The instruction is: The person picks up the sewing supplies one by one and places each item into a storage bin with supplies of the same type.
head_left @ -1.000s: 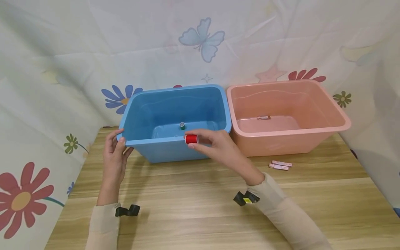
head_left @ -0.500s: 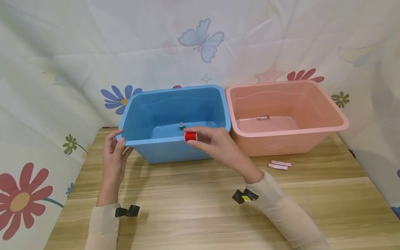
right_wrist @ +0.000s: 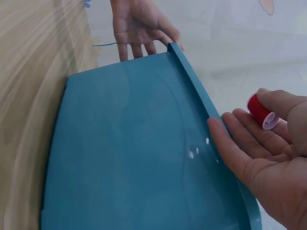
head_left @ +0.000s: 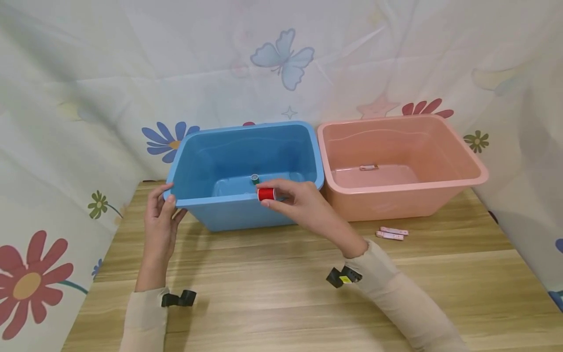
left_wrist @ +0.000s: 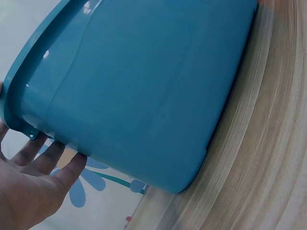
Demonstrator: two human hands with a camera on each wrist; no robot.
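My right hand (head_left: 303, 203) pinches a spool of red thread (head_left: 266, 194) between thumb and fingers, over the near rim of a blue tub (head_left: 239, 217). In the right wrist view the thumb presses the red spool (right_wrist: 261, 111) onto the fingers, and one white end shows. At the tub's near left corner, my left hand (head_left: 159, 222) grips the rim. Its fingers spread along the tub's outer side in the left wrist view. Down inside the blue tub stands a green spool (head_left: 255, 179), its lower part close behind my right fingertips.
A pink tub (head_left: 387, 208) stands right beside the blue one, with a small patterned pinkish strip (head_left: 368, 167) on its floor. Two similar strips (head_left: 390, 233) lie on the wooden table (head_left: 246, 293) in front. A printed curtain (head_left: 198, 58) hangs behind and along both sides.
Very little: the head view shifts slightly, and the red spool rises a touch, then dips again above the near rim. The left hand keeps its grip on the corner.
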